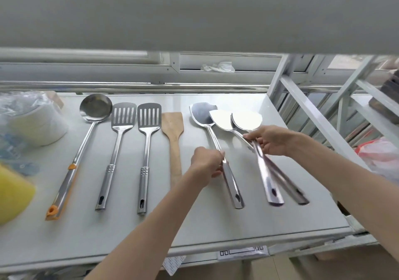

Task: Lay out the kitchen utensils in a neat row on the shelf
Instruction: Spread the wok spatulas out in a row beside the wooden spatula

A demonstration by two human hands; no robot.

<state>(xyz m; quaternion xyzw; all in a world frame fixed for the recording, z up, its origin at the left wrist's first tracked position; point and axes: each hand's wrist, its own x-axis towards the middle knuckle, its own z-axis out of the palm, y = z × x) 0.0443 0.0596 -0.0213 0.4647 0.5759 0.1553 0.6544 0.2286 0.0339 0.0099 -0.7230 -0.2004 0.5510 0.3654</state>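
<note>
On the white shelf (129,232) lie, left to right, a steel ladle (95,109) with orange trim, two slotted steel turners (123,115) (149,115) and a wooden spatula (173,126), all with handles toward me. My left hand (207,165) grips the handle of a solid steel spatula (201,116). My right hand (269,139) holds the necks of two more steel spatulas (222,119) (246,118), whose handles cross just below my fingers and whose blades overlap each other.
A plastic bag with a white stack (32,124) sits at the shelf's left end, with a blurred yellow object (15,195) in front of it. A white metal rack frame (302,106) rises at the right. Another shelf board (194,9) hangs overhead.
</note>
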